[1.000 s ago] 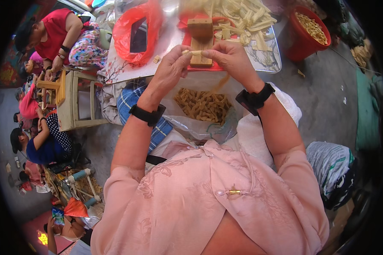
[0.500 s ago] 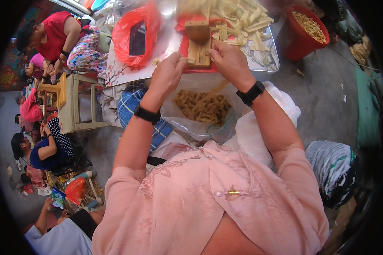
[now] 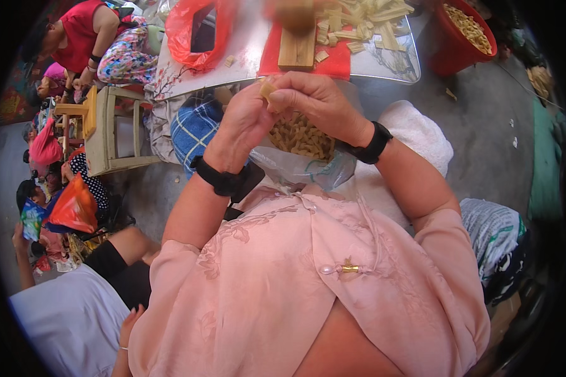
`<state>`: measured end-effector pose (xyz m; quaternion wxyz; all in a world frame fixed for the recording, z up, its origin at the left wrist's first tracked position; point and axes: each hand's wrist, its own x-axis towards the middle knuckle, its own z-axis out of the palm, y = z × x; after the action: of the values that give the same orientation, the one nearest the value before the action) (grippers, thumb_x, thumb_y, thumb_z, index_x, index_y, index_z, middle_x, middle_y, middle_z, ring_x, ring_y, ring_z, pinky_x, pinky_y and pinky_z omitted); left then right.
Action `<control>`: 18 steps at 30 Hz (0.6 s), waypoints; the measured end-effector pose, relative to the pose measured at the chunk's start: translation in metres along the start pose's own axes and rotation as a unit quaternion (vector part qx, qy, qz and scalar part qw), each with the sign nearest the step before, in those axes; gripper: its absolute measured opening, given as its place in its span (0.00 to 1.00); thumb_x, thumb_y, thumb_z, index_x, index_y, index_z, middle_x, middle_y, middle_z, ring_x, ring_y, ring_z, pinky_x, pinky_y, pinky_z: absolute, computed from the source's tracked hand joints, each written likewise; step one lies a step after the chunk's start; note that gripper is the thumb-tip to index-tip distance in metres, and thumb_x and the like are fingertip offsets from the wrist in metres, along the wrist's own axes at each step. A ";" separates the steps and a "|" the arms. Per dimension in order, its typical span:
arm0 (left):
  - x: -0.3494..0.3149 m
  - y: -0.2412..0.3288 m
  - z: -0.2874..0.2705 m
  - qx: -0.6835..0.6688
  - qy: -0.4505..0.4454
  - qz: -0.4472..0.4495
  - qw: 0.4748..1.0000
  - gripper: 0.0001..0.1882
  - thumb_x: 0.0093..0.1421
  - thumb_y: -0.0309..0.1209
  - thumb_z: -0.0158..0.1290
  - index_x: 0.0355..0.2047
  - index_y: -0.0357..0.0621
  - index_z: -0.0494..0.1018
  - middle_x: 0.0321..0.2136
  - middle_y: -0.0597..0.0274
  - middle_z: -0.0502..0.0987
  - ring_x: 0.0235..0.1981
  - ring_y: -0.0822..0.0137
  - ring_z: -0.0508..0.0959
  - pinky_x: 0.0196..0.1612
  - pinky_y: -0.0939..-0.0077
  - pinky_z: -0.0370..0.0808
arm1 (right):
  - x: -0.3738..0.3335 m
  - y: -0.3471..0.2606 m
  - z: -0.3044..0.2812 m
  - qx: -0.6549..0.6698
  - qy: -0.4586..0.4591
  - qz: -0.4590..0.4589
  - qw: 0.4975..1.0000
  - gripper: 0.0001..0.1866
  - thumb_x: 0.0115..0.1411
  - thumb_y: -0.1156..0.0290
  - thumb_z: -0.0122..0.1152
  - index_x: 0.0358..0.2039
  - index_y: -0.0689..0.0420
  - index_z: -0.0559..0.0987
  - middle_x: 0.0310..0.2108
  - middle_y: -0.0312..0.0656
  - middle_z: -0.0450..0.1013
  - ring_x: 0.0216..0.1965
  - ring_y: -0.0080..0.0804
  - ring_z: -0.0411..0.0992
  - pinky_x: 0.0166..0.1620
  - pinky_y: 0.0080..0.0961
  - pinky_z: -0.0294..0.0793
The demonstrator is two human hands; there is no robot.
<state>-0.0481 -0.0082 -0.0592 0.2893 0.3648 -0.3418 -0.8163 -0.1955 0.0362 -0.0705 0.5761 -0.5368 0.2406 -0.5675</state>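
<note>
Just off the table's near edge, my left hand [image 3: 246, 120] and my right hand [image 3: 321, 105] are brought together. Between their fingertips shows a small folded pale yellow strip [image 3: 267, 89], pinched from both sides; the rest of it is hidden by the fingers. Below the hands, a clear plastic bag [image 3: 283, 162] holds many short yellowish pieces [image 3: 303, 137]. Just beyond my hands, a wooden block [image 3: 295, 53] lies on a red sheet [image 3: 336, 68]; a blurred brown shape covers its far end. More pale strips [image 3: 371, 19] are heaped to its right.
The table [image 3: 245, 70] also bears a red plastic bag [image 3: 198, 60] around a dark opening. A red bucket [image 3: 446, 60] of yellowish pieces stands to the right. At left are a wooden stool [image 3: 116, 164] and several seated people; a person in white [image 3: 75, 314] is at lower left.
Both hands have drawn back from the wooden block toward me and come together on the strip. The person at lower left has come farther into view, and the orange bag there has shifted.
</note>
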 end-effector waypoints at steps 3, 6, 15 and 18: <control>0.009 -0.012 -0.027 -0.012 -0.108 -0.034 0.993 0.10 0.63 0.29 0.39 0.39 0.40 0.69 0.33 0.63 0.73 0.30 0.73 0.73 0.33 0.79 0.71 | 0.006 -0.006 -0.002 0.003 0.060 0.089 0.994 0.14 0.65 0.63 0.48 0.35 0.62 0.74 0.26 0.35 0.73 0.27 0.20 0.72 0.31 0.16 0.71; -0.003 -0.016 0.003 0.150 -0.005 -0.048 0.987 0.08 0.58 0.28 0.42 0.34 0.42 0.71 0.26 0.70 0.69 0.25 0.77 0.68 0.26 0.82 0.65 | 0.005 0.008 -0.008 -0.133 0.115 -0.017 0.984 0.13 0.64 0.64 0.49 0.35 0.62 0.73 0.24 0.38 0.72 0.27 0.22 0.71 0.30 0.21 0.70; -0.027 0.011 0.030 0.572 0.101 0.510 0.635 0.14 0.52 0.17 0.45 0.40 0.39 0.69 0.31 0.49 0.69 0.34 0.47 0.70 0.37 0.61 0.68 | 0.001 -0.019 -0.004 0.282 0.035 0.215 0.934 0.10 0.65 0.61 0.48 0.35 0.54 0.72 0.21 0.31 0.66 0.16 0.16 0.62 0.17 0.15 0.62; -0.021 0.017 0.022 0.588 0.072 0.520 0.615 0.14 0.51 0.17 0.45 0.40 0.40 0.69 0.30 0.50 0.69 0.34 0.47 0.70 0.37 0.62 0.68 | 0.002 -0.024 -0.013 0.380 -0.060 0.273 0.882 0.10 0.65 0.62 0.48 0.35 0.54 0.72 0.21 0.30 0.66 0.17 0.15 0.62 0.15 0.15 0.59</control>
<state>-0.0503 0.0048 -0.0268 0.4131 0.2755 -0.8590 -0.1247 -0.2161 0.0352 -0.0520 0.8816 -0.2226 0.1085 -0.4019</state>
